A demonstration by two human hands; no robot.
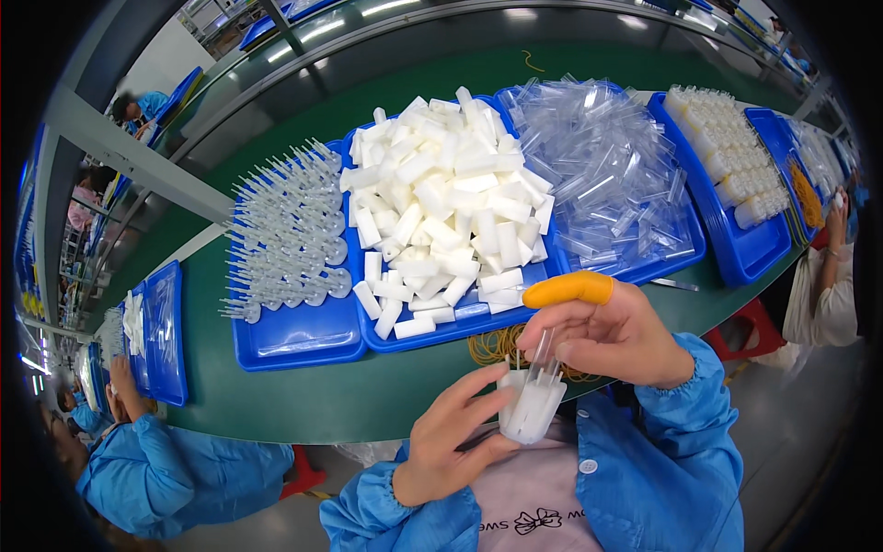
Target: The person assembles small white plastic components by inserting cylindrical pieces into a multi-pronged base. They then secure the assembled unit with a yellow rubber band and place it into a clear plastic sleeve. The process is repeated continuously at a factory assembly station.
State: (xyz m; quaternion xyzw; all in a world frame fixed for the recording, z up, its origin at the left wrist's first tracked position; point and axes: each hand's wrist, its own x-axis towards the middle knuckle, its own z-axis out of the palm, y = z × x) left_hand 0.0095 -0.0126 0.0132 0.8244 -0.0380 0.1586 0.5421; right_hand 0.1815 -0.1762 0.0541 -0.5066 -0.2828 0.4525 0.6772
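My left hand (pixel 451 437) has its fingers closed around a whitish translucent plastic piece (pixel 532 409) with upright prongs, held just past the table's near edge. My right hand (pixel 625 336) wears a yellow finger cot (pixel 570 289) on one finger. Between its thumb and fingers it pinches a clear plastic tube (pixel 546 348). The tube's lower end meets the top of the white piece; whether it goes inside or stands in front, I cannot tell. Behind my hands, on the table, lies a bundle of tan rubber bands (pixel 497 346).
On the green table (pixel 303 400), blue trays hold pronged translucent parts (pixel 285 230), white foam blocks (pixel 441 202), clear tubes (pixel 612 175) and yellowish-white assembled pieces (pixel 727 152). A metal post (pixel 138 156) stands at left. Co-workers in blue (pixel 175 478) and white (pixel 819 304) sit on either side.
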